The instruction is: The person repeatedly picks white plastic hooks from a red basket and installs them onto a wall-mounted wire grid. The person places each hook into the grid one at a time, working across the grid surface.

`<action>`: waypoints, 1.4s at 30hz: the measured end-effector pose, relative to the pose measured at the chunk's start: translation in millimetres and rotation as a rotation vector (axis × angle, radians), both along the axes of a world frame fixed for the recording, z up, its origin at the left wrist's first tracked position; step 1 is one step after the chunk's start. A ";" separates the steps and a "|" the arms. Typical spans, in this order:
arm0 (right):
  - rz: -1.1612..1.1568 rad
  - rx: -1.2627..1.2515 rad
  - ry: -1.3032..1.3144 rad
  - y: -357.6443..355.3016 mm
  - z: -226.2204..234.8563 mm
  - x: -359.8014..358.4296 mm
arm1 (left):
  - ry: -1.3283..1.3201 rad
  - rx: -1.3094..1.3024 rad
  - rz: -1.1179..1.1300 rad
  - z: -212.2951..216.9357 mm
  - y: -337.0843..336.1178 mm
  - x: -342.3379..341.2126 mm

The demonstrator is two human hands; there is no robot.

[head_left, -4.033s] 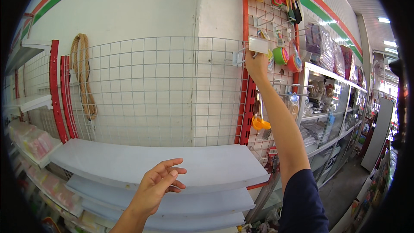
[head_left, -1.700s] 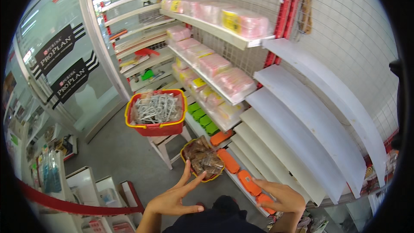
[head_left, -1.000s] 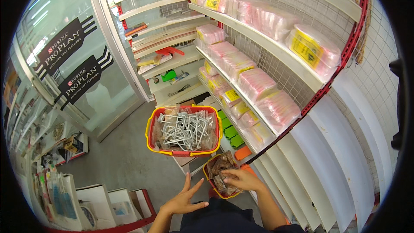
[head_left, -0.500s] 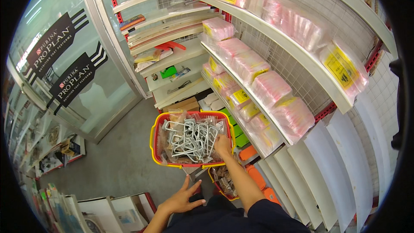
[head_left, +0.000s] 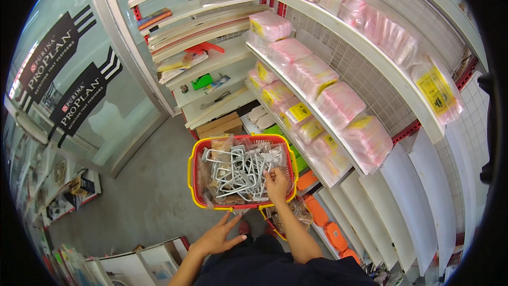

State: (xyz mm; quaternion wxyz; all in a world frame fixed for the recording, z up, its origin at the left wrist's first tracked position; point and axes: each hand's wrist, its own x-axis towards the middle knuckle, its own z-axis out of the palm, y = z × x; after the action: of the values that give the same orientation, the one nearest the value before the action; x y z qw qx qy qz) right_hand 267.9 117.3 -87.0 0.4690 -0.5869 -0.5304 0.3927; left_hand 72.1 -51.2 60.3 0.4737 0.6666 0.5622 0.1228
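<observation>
A red basket with a yellow rim (head_left: 191,180) stands in front of me, filled with a heap of bent grey metal hooks (head_left: 235,172). Clear plastic packets line its left and back sides. Over the right end of the heap is my right hand (head_left: 277,185), its fingers curled in around the end of one hook. My left hand (head_left: 216,237) is held at the near side of the basket, fingers spread and nothing in it. Its fingertips come close to the near rim; whether they touch cannot be made out.
A second basket with brown packets (head_left: 290,214) sits below on the right. Shelves with pink plastic-wrapped packs (head_left: 338,106) rise to the right. Orange containers (head_left: 317,212) line the lower right. A cardboard box (head_left: 219,127) lies behind the basket; a glass door (head_left: 114,116) stands left.
My right hand has shifted from the basket's right side inward onto the hooks, its fingers now curled. My left hand stays spread by the near rim. The whole view has shifted slightly.
</observation>
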 end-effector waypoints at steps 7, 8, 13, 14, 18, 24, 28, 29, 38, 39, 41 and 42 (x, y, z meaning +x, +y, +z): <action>-0.076 0.216 0.181 -34.0 34.5 9.6 | -0.041 0.094 -0.043 0.4 25.6 1.8; -0.107 0.196 0.199 -33.8 40.4 12.7 | -0.059 0.134 -0.045 -0.1 26.8 3.0; -0.116 0.096 0.266 -25.6 67.6 33.4 | -0.063 0.213 -0.030 -11.0 38.5 7.4; -0.090 0.067 0.287 -23.3 72.7 37.9 | -0.073 0.245 -0.017 -12.0 40.3 8.1; 0.054 -0.147 0.568 -26.9 92.7 45.2 | -0.269 0.198 0.121 -12.6 48.4 13.3; 0.194 -0.478 0.868 -48.6 116.1 37.1 | -0.567 0.067 0.291 -7.6 52.3 25.7; 0.243 -0.403 0.649 -61.6 133.6 37.0 | -0.782 0.013 0.393 -6.1 49.6 38.2; 0.252 -0.393 0.601 -64.2 139.1 37.4 | -0.832 0.039 0.389 -6.3 48.6 40.3; 0.348 -0.483 0.477 -88.8 187.1 37.9 | -0.786 -0.148 0.450 -5.4 51.6 54.6; 0.369 -0.430 0.532 -92.3 191.3 40.5 | -0.792 -0.251 0.418 -3.7 52.8 55.6; 0.337 -0.444 0.523 -96.0 197.0 42.9 | -0.828 -0.326 0.346 1.2 49.8 59.0; 0.330 -0.445 0.531 -98.8 199.1 44.2 | -0.841 -0.399 0.320 3.8 47.3 61.3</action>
State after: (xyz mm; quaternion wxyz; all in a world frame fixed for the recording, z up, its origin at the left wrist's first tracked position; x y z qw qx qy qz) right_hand 312.1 18.5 112.2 0.3815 -0.4589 -0.3797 0.7069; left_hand 133.4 -3.9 64.1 0.7534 0.3610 0.4300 0.3424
